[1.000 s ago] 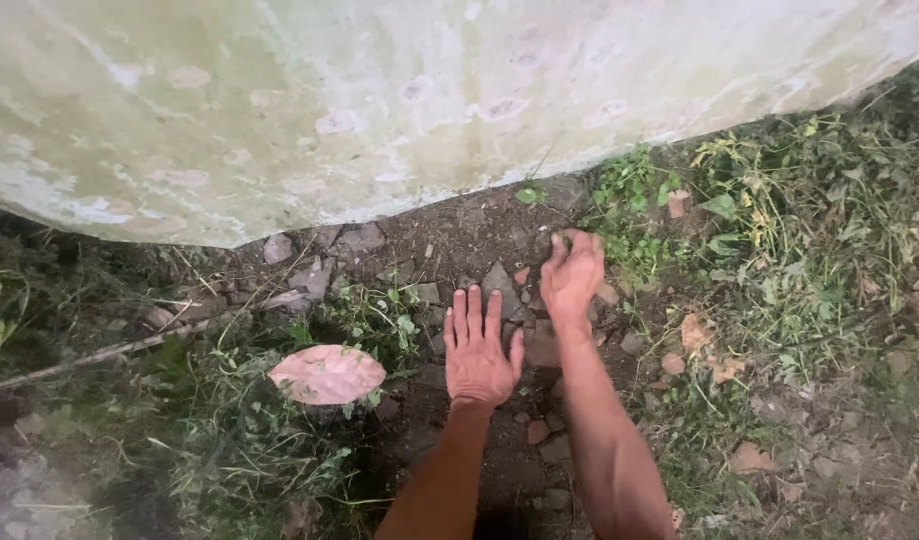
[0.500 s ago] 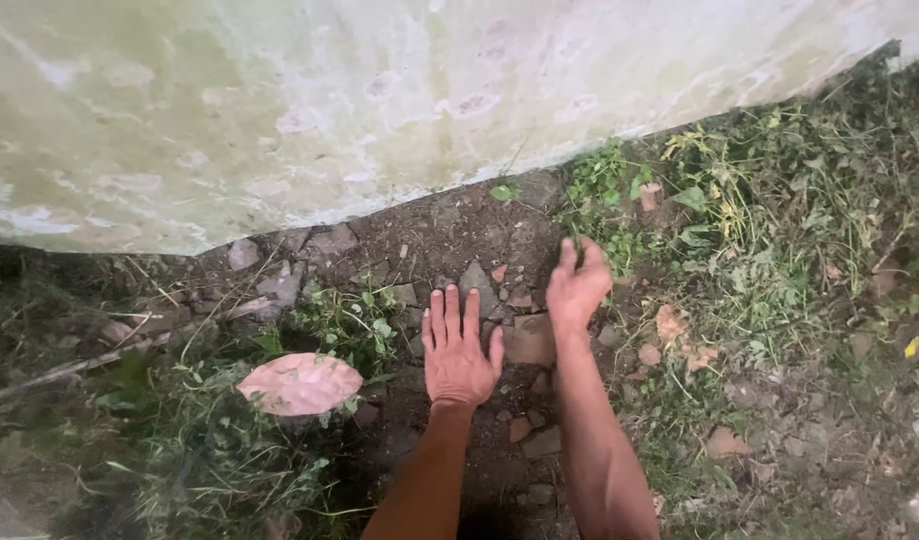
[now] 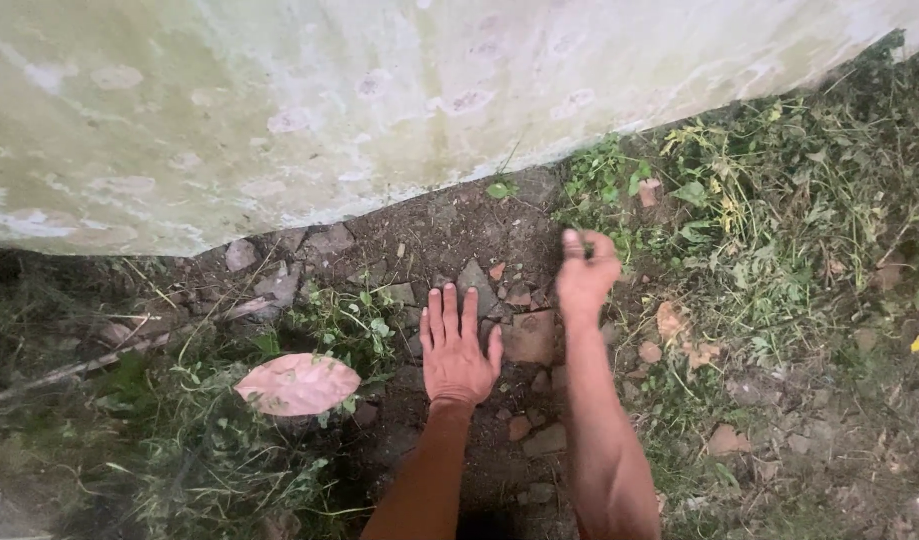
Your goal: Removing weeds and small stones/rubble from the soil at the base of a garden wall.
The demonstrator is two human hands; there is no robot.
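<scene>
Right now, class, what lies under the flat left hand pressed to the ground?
Around the left hand show dark bare soil, grey stone bits and a reddish brick fragment beside its thumb. What lies directly beneath the palm is covered.

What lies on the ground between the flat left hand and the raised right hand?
Head view: a reddish broken brick piece lies on bare soil between the left hand and right hand.

You have no packages, labels, signs or screens before you — none shows anywhere in this view.
</scene>
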